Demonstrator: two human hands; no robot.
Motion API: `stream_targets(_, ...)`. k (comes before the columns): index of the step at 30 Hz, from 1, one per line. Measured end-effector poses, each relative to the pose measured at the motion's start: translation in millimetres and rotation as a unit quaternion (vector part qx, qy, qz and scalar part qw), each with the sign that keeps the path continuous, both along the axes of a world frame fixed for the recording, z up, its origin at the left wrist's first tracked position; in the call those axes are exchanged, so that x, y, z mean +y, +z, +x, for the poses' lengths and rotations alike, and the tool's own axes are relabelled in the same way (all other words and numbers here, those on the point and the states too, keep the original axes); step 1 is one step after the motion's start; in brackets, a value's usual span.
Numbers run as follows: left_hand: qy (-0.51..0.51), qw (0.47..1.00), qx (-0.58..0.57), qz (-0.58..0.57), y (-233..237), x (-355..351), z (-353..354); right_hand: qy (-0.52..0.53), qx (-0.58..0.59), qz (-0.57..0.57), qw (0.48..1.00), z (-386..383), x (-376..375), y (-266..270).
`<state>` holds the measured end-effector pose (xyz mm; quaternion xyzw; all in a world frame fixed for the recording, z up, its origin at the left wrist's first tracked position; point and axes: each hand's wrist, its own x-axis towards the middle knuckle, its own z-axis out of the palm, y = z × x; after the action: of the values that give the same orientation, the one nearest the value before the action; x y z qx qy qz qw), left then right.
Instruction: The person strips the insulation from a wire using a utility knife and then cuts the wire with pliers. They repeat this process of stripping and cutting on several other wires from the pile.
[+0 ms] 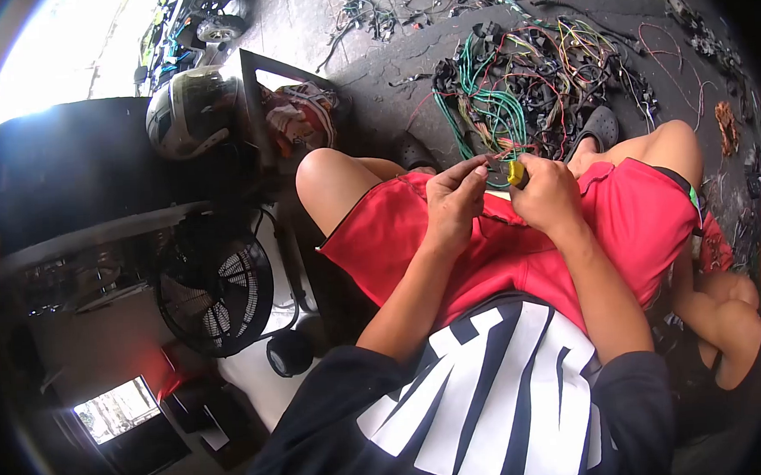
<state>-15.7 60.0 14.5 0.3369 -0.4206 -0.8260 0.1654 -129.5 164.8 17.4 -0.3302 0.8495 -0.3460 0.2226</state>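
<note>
My left hand (456, 201) is closed in a pinch over my lap, with a thin reddish wire (502, 155) at its fingertips. Close beside it, my right hand (547, 196) is wrapped round a small yellow tool (516, 174); its blade or jaws are too small to make out. Just beyond both hands, a bundle of green wires (485, 94) loops down from a tangled pile of wiring harness (553, 78) on the floor between my feet. The pile mixes black, red, yellow and green wires with dark connectors.
More wire scraps (369, 13) lie farther back on the dark floor. To the left are a helmet (186, 114), a dark metal frame (257, 98) and a round fan (213, 285). Another person (729, 322) sits close by at the right. A rusty-brown piece (726, 129) lies at the far right.
</note>
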Motion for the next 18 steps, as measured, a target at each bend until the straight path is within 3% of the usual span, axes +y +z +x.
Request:
stream_targets(10,0.003,1.0,-0.009,-0.01,4,4,-6,-0.031,0.002,0.068,0.997,1,-5,-1)
stream_targets(13,0.022,0.999,-0.003,-0.036,13,2,-2,-0.151,-0.007,0.017,0.988,-18,2,-17)
stream_targets(14,0.034,0.999,-0.01,-0.032,12,0,2,-0.183,-0.018,0.052,0.982,-37,11,-20)
stream_targets(16,0.066,0.997,-0.021,-0.026,7,-6,10,-0.145,0.003,0.033,0.989,-49,18,-12)
stream_targets(18,0.051,0.999,-0.008,-0.013,6,-4,9,-0.123,0.066,-0.102,0.985,-29,14,-17)
